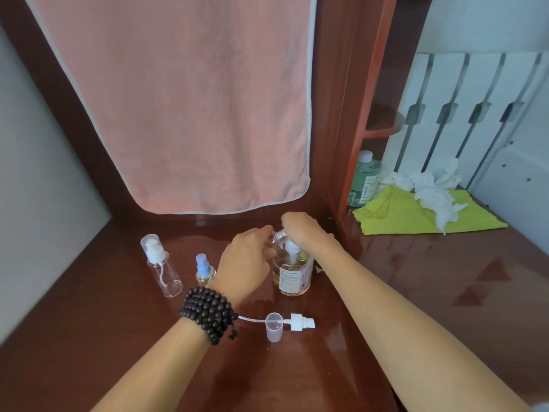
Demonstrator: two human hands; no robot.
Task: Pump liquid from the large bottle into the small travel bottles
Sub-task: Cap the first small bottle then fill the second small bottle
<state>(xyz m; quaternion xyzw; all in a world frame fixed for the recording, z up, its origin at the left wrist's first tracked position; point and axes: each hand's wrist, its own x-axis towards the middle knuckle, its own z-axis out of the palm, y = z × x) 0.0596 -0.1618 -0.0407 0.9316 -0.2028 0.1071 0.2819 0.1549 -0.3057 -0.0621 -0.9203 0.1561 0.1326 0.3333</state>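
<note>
Loose pump cap (294, 322) lay aside; left hand (248, 260) gripped small bottle (278, 235) under spout, right hand (300, 227) fingers pressed large bottle's (292, 273) pump.

Glossy red-brown wood desk (416, 292). Behind it, soft matt pink terry towel (190, 99). On desk: clear smooth plastic large bottle (292, 273), clear plastic travel bottle (166, 272), matt yellow cloth (416, 215), crumpled white tissue (433, 191).
</note>
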